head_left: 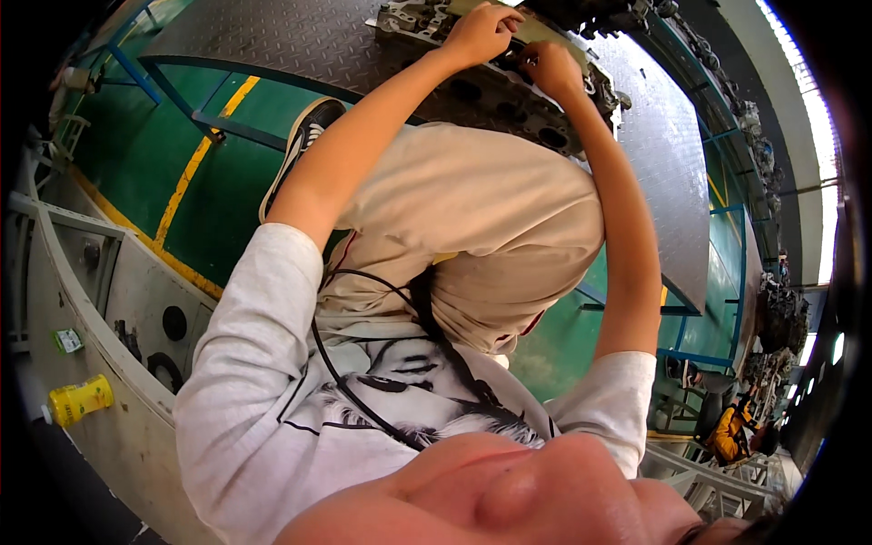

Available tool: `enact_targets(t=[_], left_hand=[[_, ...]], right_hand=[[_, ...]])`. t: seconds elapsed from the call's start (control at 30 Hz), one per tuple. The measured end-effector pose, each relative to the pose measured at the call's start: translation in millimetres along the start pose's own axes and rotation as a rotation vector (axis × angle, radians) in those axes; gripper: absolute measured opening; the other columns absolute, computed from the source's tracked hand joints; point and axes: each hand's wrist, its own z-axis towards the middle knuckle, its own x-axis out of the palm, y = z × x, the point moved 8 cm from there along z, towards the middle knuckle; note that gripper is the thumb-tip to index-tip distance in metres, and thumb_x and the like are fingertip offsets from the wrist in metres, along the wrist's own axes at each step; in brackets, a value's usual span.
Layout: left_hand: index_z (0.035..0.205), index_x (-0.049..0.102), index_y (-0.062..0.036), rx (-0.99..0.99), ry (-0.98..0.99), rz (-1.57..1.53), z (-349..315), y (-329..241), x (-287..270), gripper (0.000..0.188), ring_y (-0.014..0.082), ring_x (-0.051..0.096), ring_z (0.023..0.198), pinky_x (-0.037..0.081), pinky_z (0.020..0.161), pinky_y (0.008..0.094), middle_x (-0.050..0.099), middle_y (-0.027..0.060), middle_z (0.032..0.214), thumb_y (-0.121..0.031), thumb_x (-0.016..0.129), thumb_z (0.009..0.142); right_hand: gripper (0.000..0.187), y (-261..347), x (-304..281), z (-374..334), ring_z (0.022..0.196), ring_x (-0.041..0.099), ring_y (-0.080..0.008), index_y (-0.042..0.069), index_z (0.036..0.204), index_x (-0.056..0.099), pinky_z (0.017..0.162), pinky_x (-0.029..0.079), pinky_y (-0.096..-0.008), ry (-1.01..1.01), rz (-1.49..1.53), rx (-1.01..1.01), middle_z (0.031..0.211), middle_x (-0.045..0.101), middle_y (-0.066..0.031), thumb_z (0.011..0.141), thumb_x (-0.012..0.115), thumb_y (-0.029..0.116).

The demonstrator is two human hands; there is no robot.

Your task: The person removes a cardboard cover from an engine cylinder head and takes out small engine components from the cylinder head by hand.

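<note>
A greasy metal engine part (495, 107), which looks like a cylinder head with round ports along its side, lies on a diamond-plate metal table (272, 41). Both my arms stretch out to it. My left hand (481, 34) rests over its upper side with curled fingers. To the right of it, my right hand (552, 69) has its fingers bent in against the part. Whatever either hand's fingertips hold is hidden or too small to make out. A pale flat strip (536, 32) of the part shows between the hands.
My bent knee (509, 182) presses close under the table's near edge. Another dark engine assembly (590, 14) stands beyond the part. A yellow bottle (80, 400) stands on a grey bench (118, 345) at left. More engine parts (777, 318) line the right, near a person in yellow (731, 436).
</note>
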Motion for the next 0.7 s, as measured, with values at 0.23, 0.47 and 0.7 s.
enact_targets(t=[0.23, 0.47, 0.7], left_hand=[[0.091, 0.063, -0.0065, 0.009, -0.366, -0.146, -69.3, -49.6, -53.6, 0.024, 0.0206, 0.054, 0.069, 0.044, 0.060, 0.0306, 0.059, 0.0042, 0.070, 0.005, 0.052, 0.073], [0.097, 0.062, -0.0066, -0.079, -0.548, -0.133, -104.8, -53.7, -81.5, 0.034, 0.0135, 0.052, 0.068, 0.041, 0.061, 0.0238, 0.057, 0.0031, 0.075, 0.011, 0.048, 0.072], [0.096, 0.060, -0.0048, -0.135, -0.543, -0.099, -109.1, -31.0, -93.6, 0.028, 0.0173, 0.051, 0.068, 0.042, 0.063, 0.0282, 0.055, 0.0039, 0.071, 0.006, 0.053, 0.071]], right_hand=[[0.019, -3.4, -4.6, -4.4, 0.088, 0.061, -0.0297, 0.010, 0.088, 0.068, 0.075, 0.048, -0.0377, 0.037, 0.003, 0.058, 0.090, 0.066, -0.0117, 0.072, 0.066, 0.021], [0.022, -6.2, 4.3, -0.6, 0.096, 0.057, -0.0299, 0.012, 0.091, 0.069, 0.081, 0.047, -0.0396, 0.022, -0.023, 0.015, 0.087, 0.066, -0.0114, 0.073, 0.061, 0.021], [0.019, -7.1, 12.3, 10.8, 0.098, 0.054, -0.0299, 0.014, 0.086, 0.071, 0.085, 0.044, -0.0398, 0.093, -0.080, -0.018, 0.089, 0.066, -0.0111, 0.073, 0.062, 0.026]])
